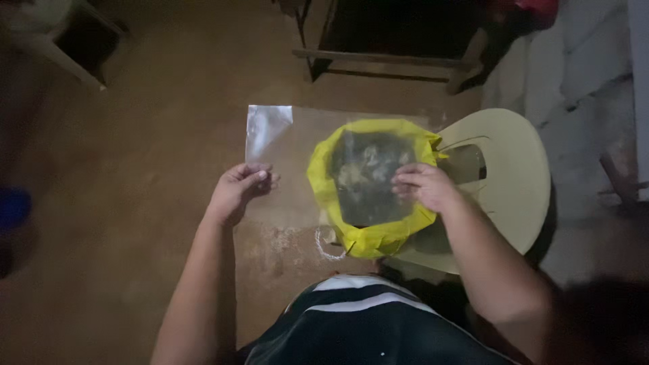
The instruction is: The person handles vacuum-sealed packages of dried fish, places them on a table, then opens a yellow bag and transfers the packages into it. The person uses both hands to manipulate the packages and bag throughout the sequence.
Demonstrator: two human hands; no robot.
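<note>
Looks like the bagging step: left hand [238,190] has its fingers pinched shut on the edge of a clear plastic bag [269,128], held flat over the floor just left of a container lined with a yellow bag [370,181]. Right hand [424,186] rests fingers-down on the container's right rim, curled, grip unclear; the container sits on a cream plastic chair [514,182] and holds dark, lumpy stuff, too dim to identify. Next move probably needs the clear bag's mouth opened.
</note>
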